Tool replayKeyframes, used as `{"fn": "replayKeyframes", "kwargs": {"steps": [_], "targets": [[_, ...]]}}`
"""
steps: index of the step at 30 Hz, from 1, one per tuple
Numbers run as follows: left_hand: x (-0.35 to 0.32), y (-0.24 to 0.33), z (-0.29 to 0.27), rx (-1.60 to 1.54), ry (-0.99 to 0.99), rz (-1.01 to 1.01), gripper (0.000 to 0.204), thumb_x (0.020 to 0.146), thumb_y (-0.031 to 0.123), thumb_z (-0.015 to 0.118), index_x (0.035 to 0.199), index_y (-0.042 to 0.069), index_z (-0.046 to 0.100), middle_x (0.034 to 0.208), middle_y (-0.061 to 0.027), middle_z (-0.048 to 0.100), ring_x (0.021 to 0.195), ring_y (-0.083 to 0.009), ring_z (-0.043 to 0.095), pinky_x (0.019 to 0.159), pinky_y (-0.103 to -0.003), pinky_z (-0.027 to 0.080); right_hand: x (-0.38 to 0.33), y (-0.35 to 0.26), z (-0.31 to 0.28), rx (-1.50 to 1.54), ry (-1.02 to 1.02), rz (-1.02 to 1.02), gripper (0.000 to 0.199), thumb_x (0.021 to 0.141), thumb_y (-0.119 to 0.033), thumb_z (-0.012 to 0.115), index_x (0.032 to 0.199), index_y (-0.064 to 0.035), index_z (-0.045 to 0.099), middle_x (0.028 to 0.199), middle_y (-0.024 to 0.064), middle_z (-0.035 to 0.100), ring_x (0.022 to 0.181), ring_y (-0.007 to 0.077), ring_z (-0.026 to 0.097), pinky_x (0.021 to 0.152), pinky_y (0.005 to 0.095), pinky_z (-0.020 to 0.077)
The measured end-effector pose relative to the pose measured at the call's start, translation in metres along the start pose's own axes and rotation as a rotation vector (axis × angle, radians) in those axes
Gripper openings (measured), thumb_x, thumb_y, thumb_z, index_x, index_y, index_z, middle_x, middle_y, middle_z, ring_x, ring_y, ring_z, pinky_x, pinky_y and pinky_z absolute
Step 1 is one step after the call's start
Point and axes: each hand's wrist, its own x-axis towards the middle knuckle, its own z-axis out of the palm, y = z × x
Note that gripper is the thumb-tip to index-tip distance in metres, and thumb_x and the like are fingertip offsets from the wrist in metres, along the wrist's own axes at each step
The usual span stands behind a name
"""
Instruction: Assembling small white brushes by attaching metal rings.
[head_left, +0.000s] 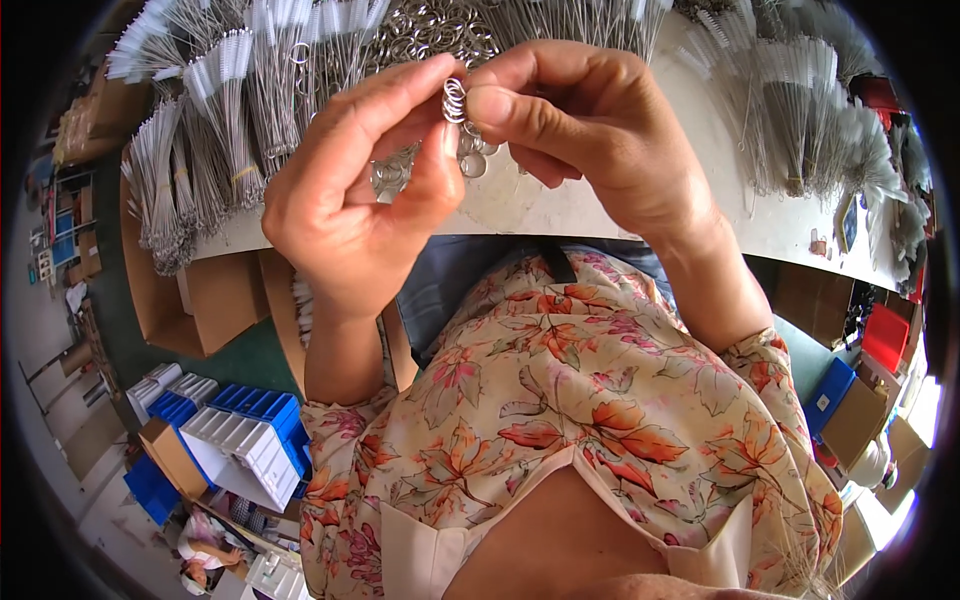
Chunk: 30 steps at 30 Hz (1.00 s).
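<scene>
Above the near part of the table, my two hands meet around a short stack of shiny metal rings (454, 101). My left hand (365, 170) pinches the stack from the left between thumb and fingertips. From the right, my right hand (580, 115) presses thumb and index finger against the same rings; its other fingers are curled in. Behind the hands lies a heap of loose metal rings (425, 35), and a few more rings (472, 163) rest on the table just below my fingers.
Bundles of wire-handled brushes (225, 110) line the table's left side, with more brush bundles (800, 110) at right. The pale tabletop (570, 208) ends close to my body. Below left are a cardboard box (215, 305) and blue and white crates (240, 450). Another person (205, 550) sits lower left.
</scene>
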Motion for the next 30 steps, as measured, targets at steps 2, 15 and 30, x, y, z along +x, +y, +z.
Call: {"fn": "replayKeyframes", "kwargs": {"steps": [2, 15, 30], "targets": [[0.002, -0.001, -0.003, -0.036, -0.04, -0.012, 0.029, 0.073, -0.011, 0.062, 0.101, -0.008, 0.061, 0.099, -0.0147, 0.061, 0.082, -0.0157, 0.063, 0.071, -0.023, 0.053, 0.002, 0.001, -0.004, -0.061, -0.033, -0.015, 0.017, 0.085, -0.018, 0.062, 0.09, -0.0017, 0.064, 0.066, -0.0023, 0.054, 0.05, 0.0027, 0.042, 0.044, 0.0174, 0.0321], [0.013, 0.001, -0.01, -0.301, -0.263, -0.321, 0.026, 0.078, -0.009, 0.057, 0.104, -0.009, 0.058, 0.095, -0.0144, 0.063, 0.081, -0.0139, 0.062, 0.075, -0.025, 0.052, -0.007, 0.001, -0.021, 0.11, -0.14, 0.156, 0.015, 0.082, -0.016, 0.065, 0.084, -0.0013, 0.065, 0.067, 0.0011, 0.059, 0.051, 0.0042, 0.045, 0.046, 0.0184, 0.0365], [0.014, 0.001, -0.004, -0.314, -0.2, -0.442, 0.024, 0.082, -0.004, 0.055, 0.106, -0.008, 0.057, 0.094, -0.0119, 0.063, 0.078, -0.0142, 0.063, 0.071, -0.023, 0.052, -0.01, 0.014, -0.004, -0.111, 0.116, -0.118, 0.015, 0.086, -0.013, 0.06, 0.091, 0.0012, 0.059, 0.079, 0.0029, 0.063, 0.07, 0.0069, 0.057, 0.06, 0.021, 0.0462]]}}
